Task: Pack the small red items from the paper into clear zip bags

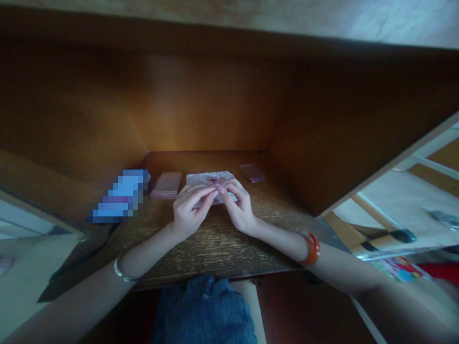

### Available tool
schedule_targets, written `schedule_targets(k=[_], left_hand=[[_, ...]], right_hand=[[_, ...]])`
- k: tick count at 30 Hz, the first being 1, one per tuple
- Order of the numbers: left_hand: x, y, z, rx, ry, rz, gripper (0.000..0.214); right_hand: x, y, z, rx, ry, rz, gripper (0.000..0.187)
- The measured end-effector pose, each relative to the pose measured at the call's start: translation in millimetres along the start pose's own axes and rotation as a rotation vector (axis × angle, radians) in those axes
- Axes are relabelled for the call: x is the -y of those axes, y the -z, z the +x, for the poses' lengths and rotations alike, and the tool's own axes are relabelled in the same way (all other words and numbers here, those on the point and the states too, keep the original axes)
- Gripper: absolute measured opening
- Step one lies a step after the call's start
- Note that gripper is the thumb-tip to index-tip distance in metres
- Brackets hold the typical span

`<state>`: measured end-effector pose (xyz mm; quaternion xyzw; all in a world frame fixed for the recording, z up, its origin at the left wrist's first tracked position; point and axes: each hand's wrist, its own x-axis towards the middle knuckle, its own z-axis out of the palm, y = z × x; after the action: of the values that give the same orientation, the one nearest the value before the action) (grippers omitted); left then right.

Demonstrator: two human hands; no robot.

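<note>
My left hand (pixel 190 209) and my right hand (pixel 239 204) meet above a crumpled white sheet (pixel 195 178), with thumbs and fingertips pinched together. Whatever sits between the fingertips is too small to make out. Just beyond them, a small cluster of dark red and pink beads (pixel 213 180) lies on the sheet. To the left is a stack of flat pinkish packets (pixel 167 184). On the right, a small clear bag (pixel 251 172) has similar dark red bits at its near end.
The worn wooden desktop (pixel 201 248) lies inside a brown cubby with walls on both sides and at the back. A blurred-out phone-like device (pixel 124 196) leans at left, with a dark cable (pixel 89 255) running below it. A white frame with rails (pixel 387 224) stands at right.
</note>
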<state>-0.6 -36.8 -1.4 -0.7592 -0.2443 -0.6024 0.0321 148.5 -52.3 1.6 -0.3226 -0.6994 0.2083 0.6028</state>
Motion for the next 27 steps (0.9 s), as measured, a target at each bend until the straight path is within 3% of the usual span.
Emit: schedule_targets(k=[8, 27], left_hand=[[-0.7, 2.2, -0.7, 0.105, 0.048, -0.112, 0.031], [2.2, -1.9, -2.6, 0.091, 0.089, -0.055, 0.025]], right_hand=[[-4.3, 1.4, -0.5, 0.021, -0.045, 0.042, 0.023], [-5.9, 0.8, -0.2, 0.004, -0.038, 0.013, 0.016]])
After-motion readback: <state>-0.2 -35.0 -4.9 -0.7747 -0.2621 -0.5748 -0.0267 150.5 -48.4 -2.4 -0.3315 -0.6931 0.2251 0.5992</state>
